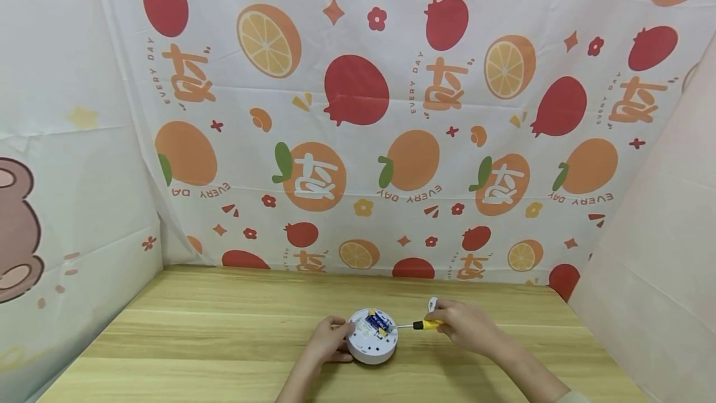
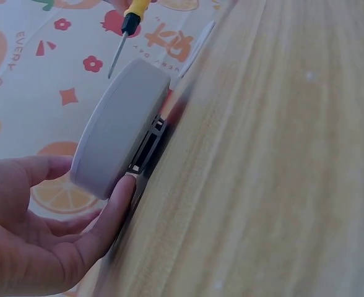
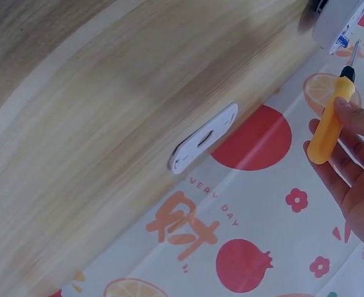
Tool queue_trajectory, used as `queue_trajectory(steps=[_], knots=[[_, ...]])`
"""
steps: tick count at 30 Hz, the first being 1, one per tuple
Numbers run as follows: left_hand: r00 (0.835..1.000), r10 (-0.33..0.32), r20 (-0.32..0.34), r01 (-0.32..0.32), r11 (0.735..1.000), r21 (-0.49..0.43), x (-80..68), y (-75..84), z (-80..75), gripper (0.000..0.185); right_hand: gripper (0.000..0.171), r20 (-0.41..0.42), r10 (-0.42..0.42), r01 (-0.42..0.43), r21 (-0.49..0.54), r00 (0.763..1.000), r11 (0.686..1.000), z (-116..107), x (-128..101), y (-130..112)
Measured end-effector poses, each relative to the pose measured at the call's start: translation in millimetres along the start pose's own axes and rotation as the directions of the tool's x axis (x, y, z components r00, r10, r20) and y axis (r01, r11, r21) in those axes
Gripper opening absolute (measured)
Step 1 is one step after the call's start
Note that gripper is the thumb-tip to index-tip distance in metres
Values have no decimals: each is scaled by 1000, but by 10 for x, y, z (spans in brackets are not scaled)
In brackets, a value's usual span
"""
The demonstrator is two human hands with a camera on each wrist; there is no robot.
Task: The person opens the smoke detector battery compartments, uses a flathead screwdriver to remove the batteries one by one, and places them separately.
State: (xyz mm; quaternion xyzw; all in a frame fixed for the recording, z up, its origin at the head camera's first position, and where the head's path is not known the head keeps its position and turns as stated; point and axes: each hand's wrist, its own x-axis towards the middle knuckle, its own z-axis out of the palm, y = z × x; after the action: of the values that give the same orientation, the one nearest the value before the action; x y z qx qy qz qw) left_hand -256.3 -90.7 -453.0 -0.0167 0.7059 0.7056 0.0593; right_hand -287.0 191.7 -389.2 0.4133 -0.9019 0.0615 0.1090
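A: Low centre of the head view?

B: Round white device (image 1: 372, 344), flat on the wooden table (image 1: 224, 328), open side up, blue and yellow parts showing inside. Gripped at its left edge by the left hand (image 1: 330, 341), thumb and fingers curled round the rim.

A: And right of it?

B: Right hand (image 1: 461, 325), fingers closed on the yellow handle of a small screwdriver (image 1: 416, 325); metal tip reaching into the device's top.

A: Anything else on the table?

B: Small white plate (image 3: 203, 139) with a slot, lying flat near the table's far edge, close to the right hand.

A: Any writing?

B: "EVERY DAY" printed repeatedly on the fruit-patterned backdrop cloth (image 1: 391, 111), beside large orange characters. Device's own label too small to read.
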Motion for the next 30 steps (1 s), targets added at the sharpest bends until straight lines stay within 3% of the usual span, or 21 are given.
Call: queue_trajectory(steps=[17, 30], knots=[[997, 62, 36, -61, 998, -18, 1, -44, -13, 52, 21, -48, -65, 55, -184, 997, 981, -24, 93, -103], [994, 57, 90, -52, 997, -59, 3, -52, -18, 49, 22, 51, -67, 81, -364, 996, 928, -147, 272, -247]])
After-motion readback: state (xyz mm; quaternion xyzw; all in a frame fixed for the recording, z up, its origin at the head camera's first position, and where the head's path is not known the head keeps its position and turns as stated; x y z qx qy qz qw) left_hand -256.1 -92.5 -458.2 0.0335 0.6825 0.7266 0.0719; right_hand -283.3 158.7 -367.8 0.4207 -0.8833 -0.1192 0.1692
